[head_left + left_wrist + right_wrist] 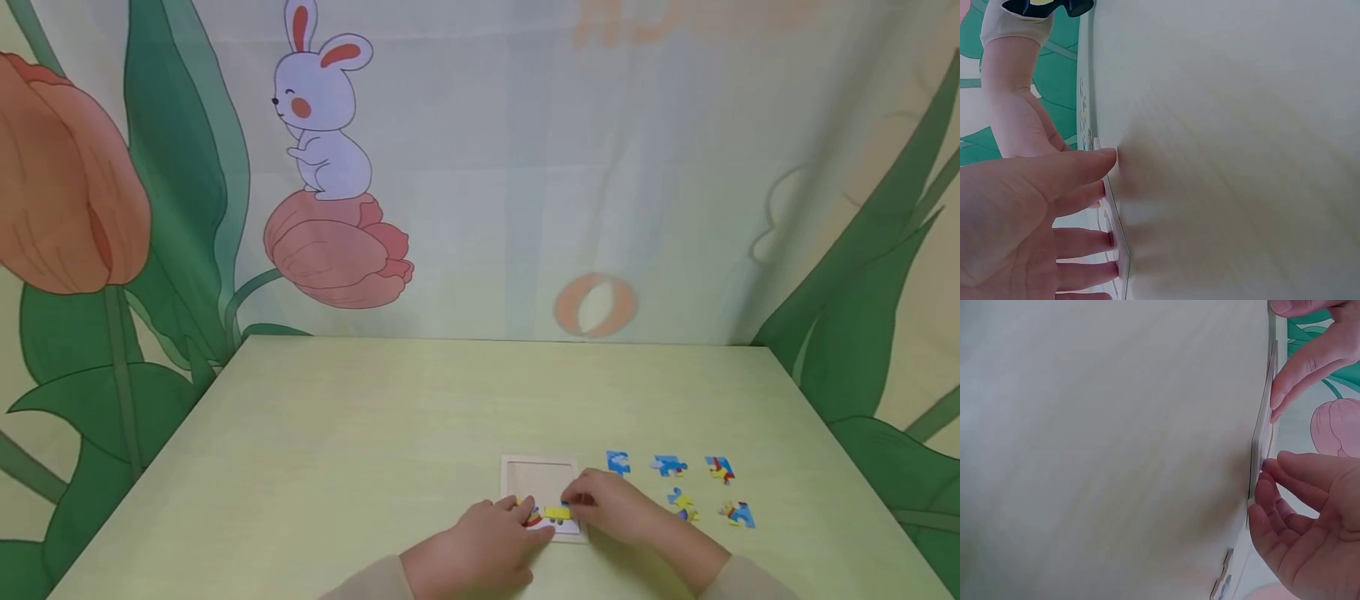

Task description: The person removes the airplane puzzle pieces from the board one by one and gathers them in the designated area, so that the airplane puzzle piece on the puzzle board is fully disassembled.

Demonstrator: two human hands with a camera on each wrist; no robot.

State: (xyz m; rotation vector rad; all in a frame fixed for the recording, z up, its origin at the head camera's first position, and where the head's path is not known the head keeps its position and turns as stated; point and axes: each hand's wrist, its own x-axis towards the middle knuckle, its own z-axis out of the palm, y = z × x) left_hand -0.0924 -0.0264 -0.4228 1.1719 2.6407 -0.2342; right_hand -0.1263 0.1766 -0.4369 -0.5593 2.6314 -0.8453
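Observation:
A square wooden puzzle tray (538, 459) lies near the front of the table, its far part showing bare wood. Along its near side sit joined puzzle pieces with a yellow shape (557, 513) and a red curve, partly covered by fingers. My left hand (483, 542) rests over the tray's near left part, fingers stretched across it; the left wrist view shows the fingertips at the tray's edge (1124, 262). At the tray's right side my right hand (617, 507) pinches a puzzle piece, of which a small blue bit (1264, 464) shows between thumb and index finger.
Right of the tray lie several loose puzzle pieces, among them a blue one (618, 462), one with red and yellow (720, 469) and another at the right (738, 513). Behind the pale table (337, 417) hangs a cloth printed with a rabbit (330, 125) and tulips.

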